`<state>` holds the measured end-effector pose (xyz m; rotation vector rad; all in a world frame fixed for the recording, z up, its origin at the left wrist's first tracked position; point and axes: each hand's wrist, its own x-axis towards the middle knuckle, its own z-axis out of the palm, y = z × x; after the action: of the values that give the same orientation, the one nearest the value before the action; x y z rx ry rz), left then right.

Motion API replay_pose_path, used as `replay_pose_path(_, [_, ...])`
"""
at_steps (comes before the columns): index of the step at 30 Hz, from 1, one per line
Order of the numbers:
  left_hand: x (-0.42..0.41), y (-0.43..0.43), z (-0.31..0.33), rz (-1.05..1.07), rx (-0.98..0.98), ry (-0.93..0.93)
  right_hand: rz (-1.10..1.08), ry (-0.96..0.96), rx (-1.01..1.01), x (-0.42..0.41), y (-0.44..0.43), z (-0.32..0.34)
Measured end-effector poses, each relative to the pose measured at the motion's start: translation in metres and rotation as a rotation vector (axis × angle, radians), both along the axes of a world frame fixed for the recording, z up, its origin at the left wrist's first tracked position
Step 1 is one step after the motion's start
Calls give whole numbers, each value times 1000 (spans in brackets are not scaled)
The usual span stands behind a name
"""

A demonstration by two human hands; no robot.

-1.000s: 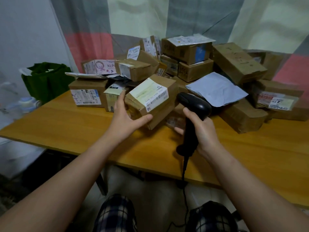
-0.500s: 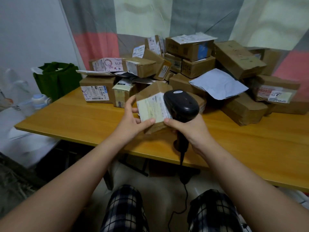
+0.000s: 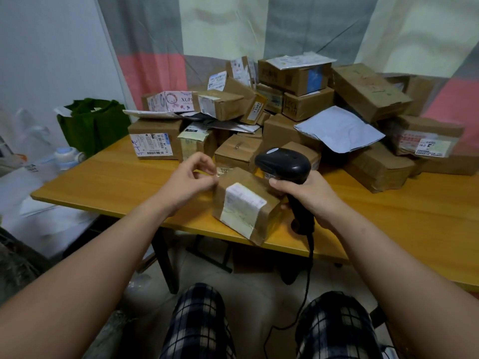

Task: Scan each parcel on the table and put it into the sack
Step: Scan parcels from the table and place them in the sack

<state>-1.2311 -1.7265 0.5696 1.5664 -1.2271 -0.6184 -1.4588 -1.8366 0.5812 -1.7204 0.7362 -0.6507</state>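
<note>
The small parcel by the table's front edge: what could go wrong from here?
1. The parcel seems to jut past the front edge of the table, and I cannot tell whether the left hand grips it; it might tip to the floor.
2. Its label wraps round a corner and looks creased, so the scanner in the right hand may misread it.
3. The scanner's cable hangs between the knees and could snag.

Single head-worn wide-angle view, facing forward and down, close over table [image 3: 108, 174] edge
</note>
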Motion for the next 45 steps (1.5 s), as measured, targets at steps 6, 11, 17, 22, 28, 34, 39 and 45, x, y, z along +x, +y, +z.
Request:
replay_pose_path(6, [-4,-2,-16,-32,86,-89,-133,16,-43,15,3,-12])
replay_pose_path(11, [-7,-3,-14,-61,191,-161,-223,-47,-26,15,1,-15])
replay_pose_path(17, [-6,-5,-19,-24,131,-268,-345,-134,-55,2,5,-14])
replay_pose_path(22, [-2,-4,-29,163,46,-395,-266,-89,-83,-17,23,-27])
replay_pose_path(28, [-3,-7,-32,235,54,-424,-242,40,-167,-10,38,-50])
replay_pose_path(34, [-4,-10,-31,229,58,-429,-240,41,-189,-13,41,-49])
replay_pose_path(39, [-4,-10,-30,223,63,-415,-254,53,-218,-16,41,-48])
replay_pose_path(45, [-4,-11,-30,219,63,-417,-244,76,-247,-21,43,-46])
